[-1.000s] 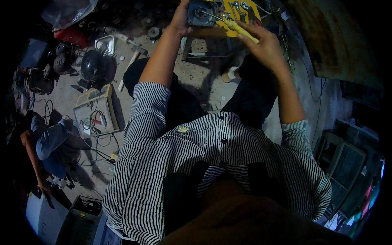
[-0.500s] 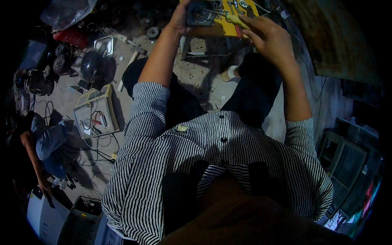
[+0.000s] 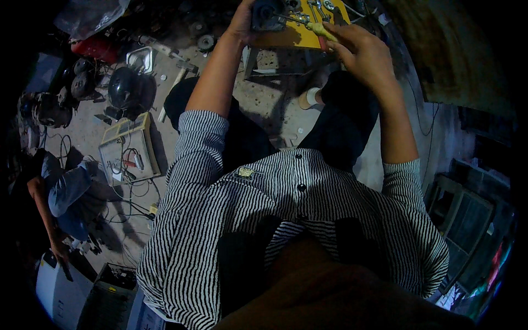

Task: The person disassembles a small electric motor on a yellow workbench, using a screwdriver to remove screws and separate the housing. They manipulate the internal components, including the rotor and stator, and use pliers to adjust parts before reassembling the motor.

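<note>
At the top of the view, my left hand (image 3: pixel 241 25) grips the edge of a dark, squarish machine part (image 3: pixel 267 16) with a rounded face. Its fingers are partly hidden behind the part and cut off by the frame. My right hand (image 3: pixel 366 55) is closed around the yellow handle of a screwdriver (image 3: pixel 321 30). The thin shaft points left, with its tip at or close to the machine part; contact cannot be made out. Both hands are over a small yellow-topped table (image 3: pixel 294 37). Wrenches (image 3: pixel 314 8) and a red-handled tool (image 3: pixel 323 44) lie on it beside the screwdriver.
A hammer (image 3: pixel 187 67), a metal tray (image 3: pixel 140 59), a dark round helmet-like shell (image 3: pixel 124 88) and a pale case with cables (image 3: pixel 129 151) lie on the floor to the left. Another person's arm (image 3: pixel 47 212) is at the far left. A rusty panel (image 3: pixel 467 55) stands right.
The screwdriver handle and my right hand have shifted slightly down and right. The machine part has turned a little in my left hand.
</note>
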A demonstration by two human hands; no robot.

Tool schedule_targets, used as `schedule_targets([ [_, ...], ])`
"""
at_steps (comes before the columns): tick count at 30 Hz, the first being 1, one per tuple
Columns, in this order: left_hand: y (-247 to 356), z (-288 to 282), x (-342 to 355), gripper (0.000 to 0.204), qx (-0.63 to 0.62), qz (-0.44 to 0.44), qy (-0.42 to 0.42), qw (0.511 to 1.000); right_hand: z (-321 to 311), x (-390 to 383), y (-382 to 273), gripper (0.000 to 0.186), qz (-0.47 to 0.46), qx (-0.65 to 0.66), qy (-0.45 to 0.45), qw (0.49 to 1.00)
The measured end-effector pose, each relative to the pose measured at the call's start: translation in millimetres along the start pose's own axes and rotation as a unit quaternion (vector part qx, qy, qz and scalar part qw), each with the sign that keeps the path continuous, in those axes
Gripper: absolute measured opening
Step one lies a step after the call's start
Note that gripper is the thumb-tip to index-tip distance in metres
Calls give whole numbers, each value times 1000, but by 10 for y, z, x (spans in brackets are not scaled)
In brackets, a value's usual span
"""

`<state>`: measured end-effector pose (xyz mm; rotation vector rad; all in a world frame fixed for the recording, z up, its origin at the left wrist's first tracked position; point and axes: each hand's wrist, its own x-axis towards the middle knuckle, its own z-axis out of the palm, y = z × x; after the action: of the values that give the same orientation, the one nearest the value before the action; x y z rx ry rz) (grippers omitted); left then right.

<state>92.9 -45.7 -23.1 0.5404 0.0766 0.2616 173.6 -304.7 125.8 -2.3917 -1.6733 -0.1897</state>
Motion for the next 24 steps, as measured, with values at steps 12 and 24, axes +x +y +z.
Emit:
schedule_targets([
  [12, 2, 83, 4, 75, 62, 44, 10, 997, 192, -38, -27, 37, -13, 73, 26, 997],
  [24, 51, 109, -47, 71, 92, 46, 38, 994, 224, -74, 48, 38, 10, 68, 55, 996],
])
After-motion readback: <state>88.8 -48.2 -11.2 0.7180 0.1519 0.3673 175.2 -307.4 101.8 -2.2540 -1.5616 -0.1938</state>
